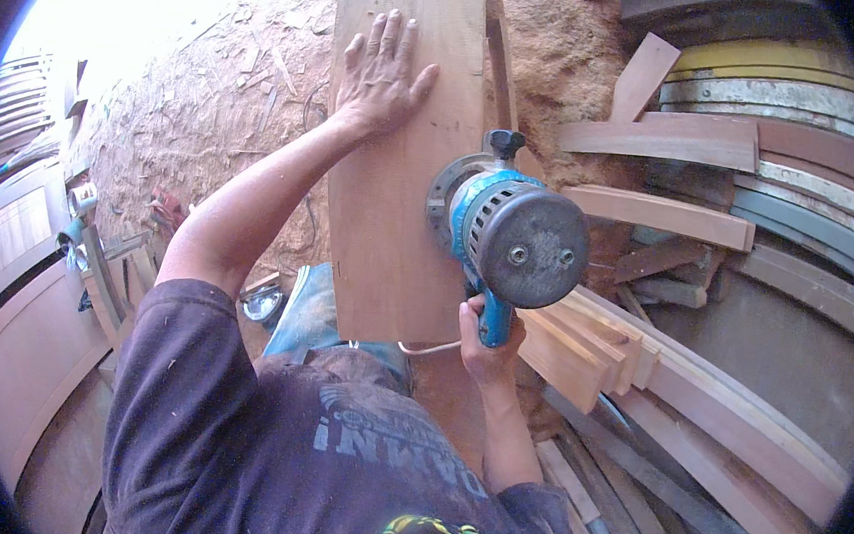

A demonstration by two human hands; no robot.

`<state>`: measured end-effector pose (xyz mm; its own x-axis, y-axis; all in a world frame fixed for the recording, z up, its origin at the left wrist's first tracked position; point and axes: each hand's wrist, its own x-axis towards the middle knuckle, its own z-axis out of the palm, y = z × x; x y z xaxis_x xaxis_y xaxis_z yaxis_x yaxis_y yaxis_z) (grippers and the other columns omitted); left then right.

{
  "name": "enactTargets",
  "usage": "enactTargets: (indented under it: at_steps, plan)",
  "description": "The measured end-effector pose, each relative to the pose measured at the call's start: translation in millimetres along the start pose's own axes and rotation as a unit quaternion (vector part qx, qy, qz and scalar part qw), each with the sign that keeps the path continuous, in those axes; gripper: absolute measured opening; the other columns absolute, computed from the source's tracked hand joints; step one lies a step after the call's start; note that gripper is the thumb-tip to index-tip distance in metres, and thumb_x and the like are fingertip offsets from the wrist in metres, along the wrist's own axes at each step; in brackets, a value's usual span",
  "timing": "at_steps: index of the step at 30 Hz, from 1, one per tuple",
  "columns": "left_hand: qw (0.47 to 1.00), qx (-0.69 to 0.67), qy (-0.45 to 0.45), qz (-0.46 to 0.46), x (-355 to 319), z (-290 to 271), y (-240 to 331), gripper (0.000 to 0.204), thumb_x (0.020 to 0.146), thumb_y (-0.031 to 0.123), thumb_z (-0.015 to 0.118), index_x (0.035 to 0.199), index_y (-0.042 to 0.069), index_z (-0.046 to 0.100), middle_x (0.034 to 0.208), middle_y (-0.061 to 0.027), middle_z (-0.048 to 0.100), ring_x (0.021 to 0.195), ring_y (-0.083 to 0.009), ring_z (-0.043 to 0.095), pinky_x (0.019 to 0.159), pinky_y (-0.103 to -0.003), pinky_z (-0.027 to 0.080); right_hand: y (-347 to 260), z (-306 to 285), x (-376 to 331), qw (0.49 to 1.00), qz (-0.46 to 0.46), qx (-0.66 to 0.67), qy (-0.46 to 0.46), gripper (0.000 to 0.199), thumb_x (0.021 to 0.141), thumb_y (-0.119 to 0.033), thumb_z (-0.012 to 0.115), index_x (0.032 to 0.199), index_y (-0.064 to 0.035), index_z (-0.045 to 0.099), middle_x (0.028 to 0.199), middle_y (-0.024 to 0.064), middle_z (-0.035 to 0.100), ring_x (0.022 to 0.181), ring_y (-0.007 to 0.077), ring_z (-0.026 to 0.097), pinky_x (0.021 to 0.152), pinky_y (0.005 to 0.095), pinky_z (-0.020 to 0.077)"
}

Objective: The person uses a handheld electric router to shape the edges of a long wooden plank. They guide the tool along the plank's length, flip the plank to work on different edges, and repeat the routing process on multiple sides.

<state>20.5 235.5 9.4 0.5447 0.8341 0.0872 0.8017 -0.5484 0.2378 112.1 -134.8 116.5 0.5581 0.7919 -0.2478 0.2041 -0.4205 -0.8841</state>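
Leaning over a long wooden board (389, 234), the worker has a blue and gray power tool (529, 240) sitting on its 3 o'clock edge. I can't see the blade under it, or tell if it is running. It looks top-heavy to me, and part of it hangs past the edge, so it could tip toward 3 o'clock if the one hand holding it got tired. A hard knot could make it kick, too. The board could slide if the pressing hand let up. Loose dust on the ground (198, 118) might make feet slip.

The right hand (489, 344) is wrapped around the tool's blue handle, at the tool's 6 o'clock. That arm comes up from 5 o'clock, its elbow close to the body. The left hand (383, 83) lies flat on the board, thumb apart from the fingers, between 10 and 11 o'clock from the tool. Its arm bends out at 8 o'clock, then reaches up toward 11. Nobody holds the black knob (506, 144) on top.
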Motion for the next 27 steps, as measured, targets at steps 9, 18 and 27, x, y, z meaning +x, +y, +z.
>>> enactTargets:
  at_steps: [9,18,27]
  plan:
    - [1.000,0.006,-0.001,0.002,0,-1,2,0.080,0.110,0.057,0.041,0.170,0.005,0.028,0.179,-0.0220,0.020,0.168,-0.0352,0.012,0.132,-0.054,0.011,-3,9,28,1.000,-0.024,-0.002,0.015,0.008,0.093,0.002,0.075,0.091,-0.0031,0.069,0.078,0.0017,0.070,0.069,0.0101,0.066,0.064,0.0293,0.0503]
    - [1.000,-0.010,-0.012,0.002,0,-3,4,0.079,0.111,0.054,0.044,0.170,0.004,0.028,0.179,-0.0231,0.021,0.168,-0.0366,0.013,0.132,-0.055,0.012,-19,20,65,0.999,-0.027,0.010,0.028,0.007,0.092,0.001,0.076,0.091,-0.0021,0.070,0.077,0.0014,0.069,0.068,0.0095,0.063,0.063,0.0289,0.0490]
    - [1.000,-0.023,-0.020,-0.002,-1,-2,4,0.073,0.111,0.043,0.046,0.169,0.000,0.031,0.179,-0.0242,0.021,0.168,-0.0372,0.014,0.132,-0.056,0.011,-27,24,100,0.999,-0.032,0.002,0.026,0.008,0.091,-0.002,0.078,0.092,-0.0031,0.071,0.079,0.0038,0.071,0.070,0.0130,0.067,0.066,0.0310,0.0525]
